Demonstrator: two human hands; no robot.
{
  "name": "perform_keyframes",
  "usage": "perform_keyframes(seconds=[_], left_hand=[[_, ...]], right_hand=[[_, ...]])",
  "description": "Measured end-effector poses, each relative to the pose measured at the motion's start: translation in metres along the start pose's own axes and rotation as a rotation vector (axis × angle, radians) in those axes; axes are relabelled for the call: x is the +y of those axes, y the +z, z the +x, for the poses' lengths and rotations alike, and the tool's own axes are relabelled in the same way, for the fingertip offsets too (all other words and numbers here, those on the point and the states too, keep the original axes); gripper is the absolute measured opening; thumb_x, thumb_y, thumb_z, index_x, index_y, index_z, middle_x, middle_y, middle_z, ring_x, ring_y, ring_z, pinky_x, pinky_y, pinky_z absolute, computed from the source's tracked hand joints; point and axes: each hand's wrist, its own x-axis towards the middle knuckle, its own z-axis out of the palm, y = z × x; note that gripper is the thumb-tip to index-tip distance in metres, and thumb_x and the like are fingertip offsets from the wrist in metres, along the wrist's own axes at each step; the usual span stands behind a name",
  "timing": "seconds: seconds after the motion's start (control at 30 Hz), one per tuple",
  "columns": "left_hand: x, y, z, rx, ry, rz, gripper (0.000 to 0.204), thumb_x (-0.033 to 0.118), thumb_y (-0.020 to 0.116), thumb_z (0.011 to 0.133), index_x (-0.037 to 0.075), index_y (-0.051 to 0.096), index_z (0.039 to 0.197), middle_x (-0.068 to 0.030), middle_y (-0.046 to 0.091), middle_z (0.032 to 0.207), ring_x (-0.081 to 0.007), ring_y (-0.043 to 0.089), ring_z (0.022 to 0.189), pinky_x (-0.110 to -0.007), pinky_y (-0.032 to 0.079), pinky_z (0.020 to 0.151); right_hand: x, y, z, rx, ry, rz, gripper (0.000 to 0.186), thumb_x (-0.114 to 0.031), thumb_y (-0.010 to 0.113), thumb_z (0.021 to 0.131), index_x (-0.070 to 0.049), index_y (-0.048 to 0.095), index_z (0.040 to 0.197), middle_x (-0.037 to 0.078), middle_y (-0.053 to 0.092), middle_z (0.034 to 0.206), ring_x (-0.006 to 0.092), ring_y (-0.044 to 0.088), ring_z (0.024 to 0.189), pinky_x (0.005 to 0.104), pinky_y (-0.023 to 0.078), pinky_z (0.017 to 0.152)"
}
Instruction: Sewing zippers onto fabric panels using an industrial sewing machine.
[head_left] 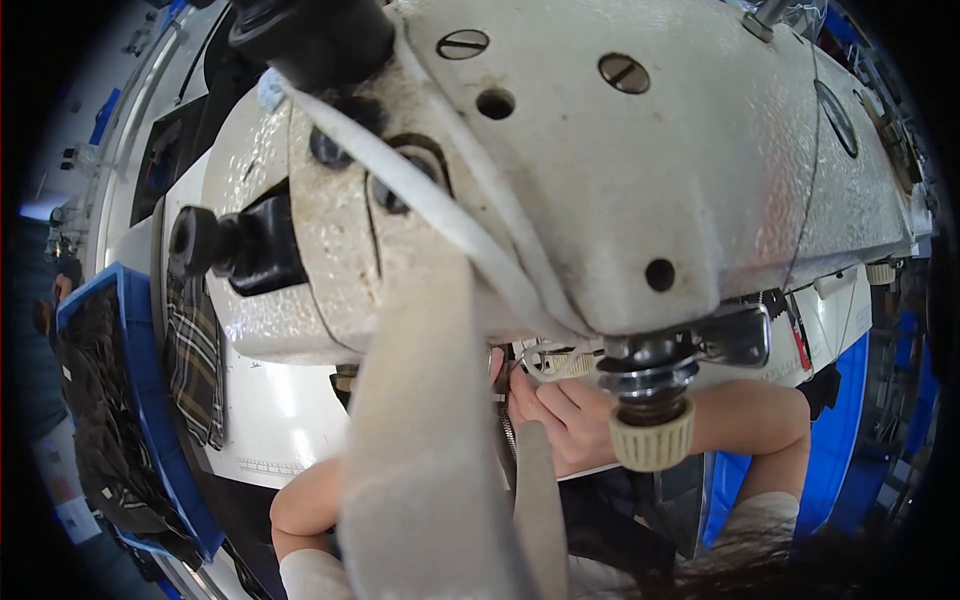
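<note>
A white sewing machine (600, 170) fills most of the view and covers much of the work under it. Below its head, my right hand (565, 420) has its fingers bent and drawn together close to the needle area. What they grip is too hidden to name. A narrow strip with metal teeth, like a zipper (509, 435), runs down beside those fingers. My left arm (310, 500) reaches in from the lower left, but its hand is almost wholly behind a wide beige strap (420, 430) hanging in front. Only a fingertip (496, 364) shows near the right hand.
On the left stands a blue crate (135, 300) of dark garments, beside plaid cloth (195, 370) at the white table's (270, 410) edge. A blue bin (845, 430) is at the right. A red-handled tool (802, 345) lies behind my right arm. White cord (410, 185) wraps the machine head.
</note>
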Motion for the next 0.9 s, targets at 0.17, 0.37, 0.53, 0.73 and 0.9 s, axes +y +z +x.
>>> perform_keyframes(seconds=[0.17, 0.37, 0.53, 0.73, 0.9], left_hand=[[0.005, 0.010, 0.005, 0.109, 0.081, 0.032, 0.055, -0.004, 0.066, 0.058, -0.004, 0.061, 0.112, -0.0122, 0.056, 0.105, -0.0261, 0.064, 0.078, -0.032, 0.052, 0.059], [0.003, 0.015, 0.005, 0.165, 0.073, -0.041, 0.047, -0.004, 0.067, 0.057, -0.007, 0.062, 0.103, -0.0130, 0.057, 0.099, -0.0282, 0.063, 0.073, -0.034, 0.053, 0.060], [0.006, 0.015, 0.007, 0.174, 0.060, -0.047, 0.051, -0.002, 0.068, 0.055, -0.006, 0.061, 0.105, -0.0133, 0.056, 0.100, -0.0283, 0.063, 0.074, -0.034, 0.051, 0.060], [0.002, 0.010, 0.010, 0.125, 0.017, 0.057, 0.047, -0.001, 0.066, 0.063, -0.001, 0.061, 0.110, -0.0140, 0.057, 0.100, -0.0285, 0.061, 0.087, -0.035, 0.049, 0.073], [-0.003, 0.003, 0.024, 0.063, -0.086, 0.164, 0.042, 0.000, 0.065, 0.068, 0.005, 0.063, 0.110, -0.0147, 0.059, 0.097, -0.0307, 0.059, 0.086, -0.037, 0.047, 0.075]], right_hand=[[-0.006, 0.007, -0.006, 0.034, 0.036, -0.002, 0.025, -0.016, 0.059, 0.069, 0.004, 0.068, 0.081, 0.015, 0.067, 0.082, 0.0166, 0.057, 0.069, 0.0226, 0.034, 0.052], [-0.008, 0.009, -0.004, 0.045, 0.045, 0.003, 0.024, -0.016, 0.059, 0.068, 0.003, 0.068, 0.079, 0.015, 0.067, 0.082, 0.0166, 0.057, 0.069, 0.0226, 0.034, 0.052], [-0.007, 0.006, -0.004, 0.042, 0.079, 0.067, 0.021, -0.016, 0.060, 0.068, 0.002, 0.067, 0.076, 0.016, 0.067, 0.084, 0.0172, 0.058, 0.070, 0.0229, 0.034, 0.051], [-0.005, 0.014, -0.002, 0.032, 0.114, 0.001, 0.012, -0.015, 0.061, 0.065, -0.004, 0.059, 0.064, 0.008, 0.061, 0.070, 0.0160, 0.053, 0.065, 0.0239, 0.036, 0.052], [0.017, 0.025, -0.003, 0.015, 0.095, -0.009, 0.016, -0.018, 0.062, 0.059, -0.008, 0.050, 0.057, 0.006, 0.057, 0.066, 0.0178, 0.052, 0.064, 0.0261, 0.039, 0.053]])
